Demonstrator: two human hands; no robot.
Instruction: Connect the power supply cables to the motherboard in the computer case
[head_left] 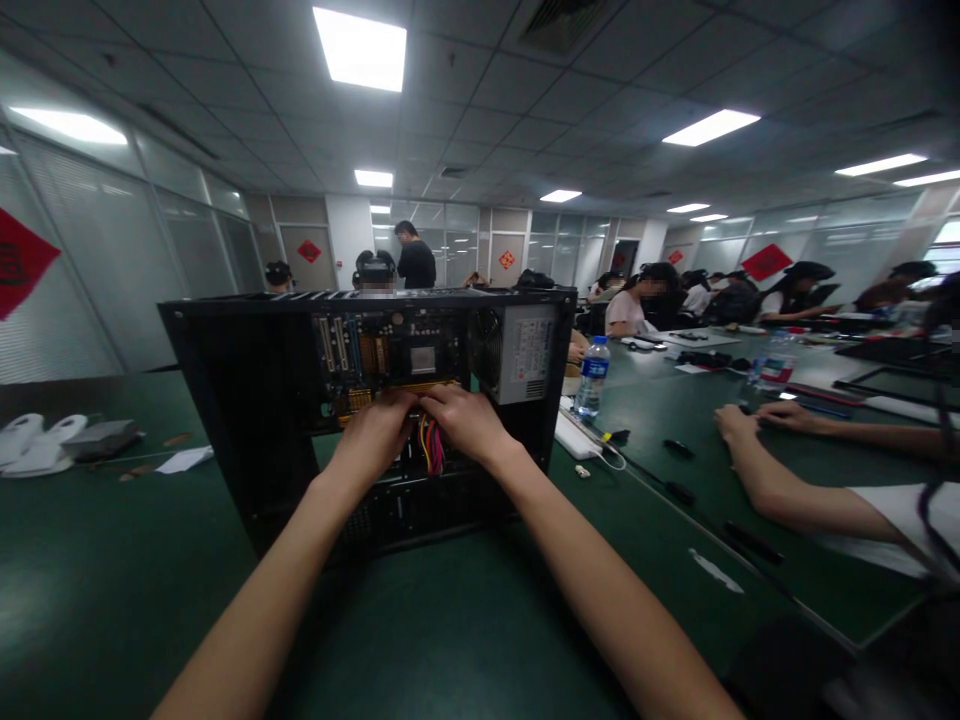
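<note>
An open black computer case (240, 400) stands upright on the green table in front of me. Inside it I see the motherboard (375, 350) with a square heatsink or chip at its middle, and a grey power supply (525, 350) with a fan at the upper right. Both my left hand (379, 430) and my right hand (465, 420) reach in at the board's lower edge, their fingers bent and close together. Coloured cables (433, 448) hang just under my right hand's fingers. Whatever lies between my fingertips is hidden.
Right of the case stand a water bottle (594, 375) and a white power strip (576, 435) with cords. Further right, a co-worker's forearms (780, 490) rest on the table. White objects (45, 445) and a small grey box (101, 438) lie at the left. Several people sit behind.
</note>
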